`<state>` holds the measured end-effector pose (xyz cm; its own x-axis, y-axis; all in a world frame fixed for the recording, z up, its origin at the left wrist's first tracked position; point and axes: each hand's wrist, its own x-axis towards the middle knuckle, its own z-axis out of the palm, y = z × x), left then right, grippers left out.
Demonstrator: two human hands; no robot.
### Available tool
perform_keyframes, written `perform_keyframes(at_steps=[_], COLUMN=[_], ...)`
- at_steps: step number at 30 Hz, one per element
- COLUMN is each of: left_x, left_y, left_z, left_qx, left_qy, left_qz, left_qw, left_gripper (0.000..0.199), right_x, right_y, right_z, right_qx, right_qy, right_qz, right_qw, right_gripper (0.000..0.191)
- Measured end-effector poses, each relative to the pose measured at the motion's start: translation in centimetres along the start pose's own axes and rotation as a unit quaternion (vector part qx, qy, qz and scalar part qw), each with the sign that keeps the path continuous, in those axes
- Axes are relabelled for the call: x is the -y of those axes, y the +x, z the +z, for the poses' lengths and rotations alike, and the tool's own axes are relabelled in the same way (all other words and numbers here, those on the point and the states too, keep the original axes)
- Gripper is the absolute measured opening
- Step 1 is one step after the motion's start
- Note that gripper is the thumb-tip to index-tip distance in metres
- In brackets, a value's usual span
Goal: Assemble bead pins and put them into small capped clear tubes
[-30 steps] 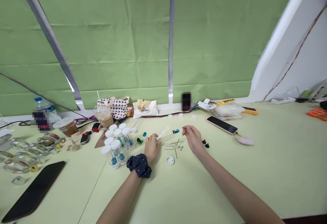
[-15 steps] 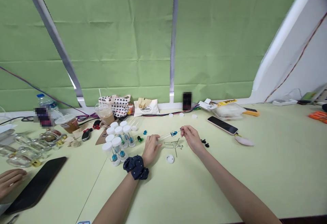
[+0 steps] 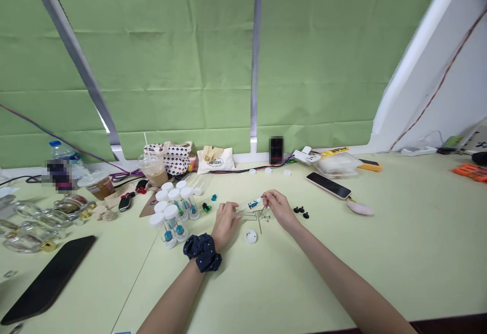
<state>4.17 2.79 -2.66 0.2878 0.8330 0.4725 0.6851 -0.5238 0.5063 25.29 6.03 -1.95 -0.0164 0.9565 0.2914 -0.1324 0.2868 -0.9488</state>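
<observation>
**Both hands at a clear tube, above a pale green counter**

Nearest, two bare forearms rise from the lower edge of the counter (image 3: 243, 293) and converge; a dark dotted scrunchie (image 3: 205, 253) rings the left wrist. A white cap (image 3: 251, 234) lies between the arms. Beyond it, the left hand (image 3: 225, 221) rests palm down, fingers curled, gripping one end of a clear tube (image 3: 242, 207) that points toward the right hand. The right hand (image 3: 279, 209), wrist low and fingertips together, pinches the thin stem of a blue piece (image 3: 253, 204) at the tube's far mouth; how deeply it sits inside cannot be told. Thin metal rods (image 3: 261, 225) lie just below. Black pieces (image 3: 301, 210) lie beside the right hand; white-capped tubes (image 3: 171, 211) stand left of the left hand. At the back, a cream pouch (image 3: 225, 160) bears oval-framed lettering, seemingly "barnnet"; a yellow packet (image 3: 335, 152) carries dark lettering too blurred to read. A green sheet (image 3: 323, 60) hangs behind.
</observation>
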Motion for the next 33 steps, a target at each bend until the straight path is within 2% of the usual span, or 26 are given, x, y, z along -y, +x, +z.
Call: perform_keyframes(at_steps=[9,15,19,22,26,28,30,33], left_x=[-0.2,0.0,0.3,0.5,0.4,0.4,0.3,0.3], left_y=[0.0,-0.1,0.0,0.1,0.2,0.2,0.2,0.2], left_z=[-0.1,0.0,-0.2,-0.6,-1.1,-1.2,-1.2,-1.1], left_qx=[0.005,0.009,0.01,0.018,0.045,0.06,0.069,0.074], left_qy=[-0.001,-0.009,-0.026,-0.044,-0.058,-0.056,-0.053,-0.054], left_qz=[-0.006,-0.004,-0.005,0.003,0.036,0.051,0.055,0.045], left_qw=[1.0,1.0,1.0,0.999,0.997,0.995,0.995,0.995], left_gripper=[0.021,0.021,0.022,0.023,0.025,0.028,0.03,0.032], right_x=[0.2,1.0,1.4,2.3,3.9,4.4,4.5,4.1], right_y=[-0.3,-0.7,-0.8,-0.7,-0.6,-0.6,-0.5,-0.4], right_z=[0.3,0.3,0.1,-0.3,-1.3,-1.7,-1.9,-1.7], right_qx=[-0.011,0.001,0.054,0.121,0.25,0.29,0.299,0.242], right_qy=[-0.029,-0.08,-0.08,-0.103,-0.168,-0.184,-0.183,-0.143], right_qz=[0.002,-0.036,-0.017,-0.024,-0.037,-0.041,-0.042,-0.051], right_qw=[0.999,0.996,0.995,0.987,0.953,0.938,0.936,0.958], right_gripper=[0.034,0.029,0.035,0.037,0.034,0.032,0.03,0.024])
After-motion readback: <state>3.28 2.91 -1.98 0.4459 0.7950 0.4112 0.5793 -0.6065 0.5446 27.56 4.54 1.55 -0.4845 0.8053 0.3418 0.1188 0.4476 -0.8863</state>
